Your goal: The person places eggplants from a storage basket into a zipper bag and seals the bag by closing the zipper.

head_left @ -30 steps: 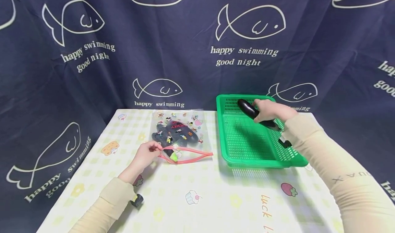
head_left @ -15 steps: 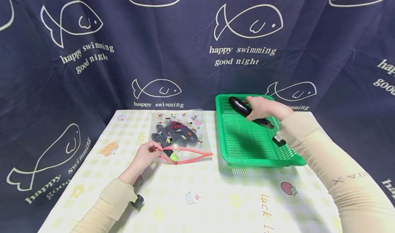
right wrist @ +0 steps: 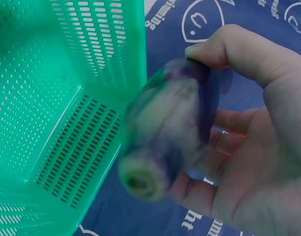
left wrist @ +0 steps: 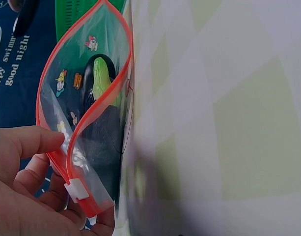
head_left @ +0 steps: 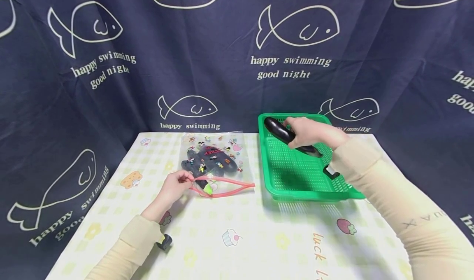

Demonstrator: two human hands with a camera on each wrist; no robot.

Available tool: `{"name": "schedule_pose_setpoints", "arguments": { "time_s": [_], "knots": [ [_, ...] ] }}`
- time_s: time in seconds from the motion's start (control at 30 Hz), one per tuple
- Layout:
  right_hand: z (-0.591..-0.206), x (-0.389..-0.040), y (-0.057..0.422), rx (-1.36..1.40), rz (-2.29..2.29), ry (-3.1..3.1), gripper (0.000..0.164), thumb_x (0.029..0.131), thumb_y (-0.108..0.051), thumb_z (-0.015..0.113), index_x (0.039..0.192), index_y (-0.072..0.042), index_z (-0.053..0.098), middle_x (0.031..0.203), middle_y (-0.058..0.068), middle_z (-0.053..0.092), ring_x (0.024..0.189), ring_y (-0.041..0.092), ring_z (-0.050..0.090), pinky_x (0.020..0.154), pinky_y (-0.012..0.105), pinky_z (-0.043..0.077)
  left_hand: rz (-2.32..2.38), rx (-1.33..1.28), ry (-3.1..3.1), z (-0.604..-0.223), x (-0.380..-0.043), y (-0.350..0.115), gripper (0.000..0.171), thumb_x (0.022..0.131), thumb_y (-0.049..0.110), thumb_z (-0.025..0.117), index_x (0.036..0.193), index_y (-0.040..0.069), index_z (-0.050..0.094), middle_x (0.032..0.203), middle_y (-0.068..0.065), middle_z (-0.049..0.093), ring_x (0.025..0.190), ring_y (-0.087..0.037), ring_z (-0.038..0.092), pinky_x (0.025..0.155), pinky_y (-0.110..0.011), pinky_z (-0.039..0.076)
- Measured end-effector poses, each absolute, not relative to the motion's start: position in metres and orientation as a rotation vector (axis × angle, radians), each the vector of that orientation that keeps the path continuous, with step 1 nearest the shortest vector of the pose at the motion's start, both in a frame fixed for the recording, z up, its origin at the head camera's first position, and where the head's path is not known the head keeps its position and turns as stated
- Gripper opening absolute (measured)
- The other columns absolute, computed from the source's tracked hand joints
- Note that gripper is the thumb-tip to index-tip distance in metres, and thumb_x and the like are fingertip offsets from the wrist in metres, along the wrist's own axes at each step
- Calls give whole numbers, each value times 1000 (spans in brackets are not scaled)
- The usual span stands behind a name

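My right hand (head_left: 309, 131) grips a long, glossy dark eggplant (head_left: 277, 131) above the green basket, its far end tilted up to the left. Close up in the right wrist view, the eggplant (right wrist: 165, 113) looks blurred, with its green stem end facing the camera. With thumb and fingers, my left hand (head_left: 177, 186) pinches the corner of a clear zipper bag (head_left: 242, 148). The bag's red zipper edges (left wrist: 44, 88) gape apart, and its white slider (left wrist: 76, 189) sits near my left fingers. Several dark eggplants (head_left: 212, 158) lie inside, one showing a bright green stem end (left wrist: 102, 78).
A green perforated basket (head_left: 272, 183) stands at the back right of the table, right of the bag. The table has a pale checked cloth (head_left: 259, 239) with printed fruit and cakes. Behind it hangs a navy curtain (head_left: 229, 37) with white fish drawings.
My right hand has moved left over the basket with the eggplant, whose far end now reaches the basket's left rim in the head view. My left hand and the bag have stayed in place.
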State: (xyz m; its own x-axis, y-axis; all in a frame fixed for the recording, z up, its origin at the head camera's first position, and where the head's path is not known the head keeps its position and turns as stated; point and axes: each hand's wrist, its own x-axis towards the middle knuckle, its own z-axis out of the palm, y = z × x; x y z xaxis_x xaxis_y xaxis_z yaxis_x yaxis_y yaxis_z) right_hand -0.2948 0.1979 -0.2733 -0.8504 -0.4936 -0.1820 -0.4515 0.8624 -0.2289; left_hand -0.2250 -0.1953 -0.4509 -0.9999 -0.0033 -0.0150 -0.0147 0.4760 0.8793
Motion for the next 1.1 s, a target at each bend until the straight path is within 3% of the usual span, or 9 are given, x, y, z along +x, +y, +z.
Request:
{"name": "schedule_pose_setpoints", "arguments": {
  "time_s": [1.1],
  "knots": [
    [-281,-248,152,-1013,-340,2789,64,71,-16,71,130,-7,46,94,2,59,81,17,54,71,32,46,1615,-19,2679,-447,-224,-194,14,77,-4,62,90,-2,65,76,-7,60,70,-15,53,64,-24,44]
  ]
}}
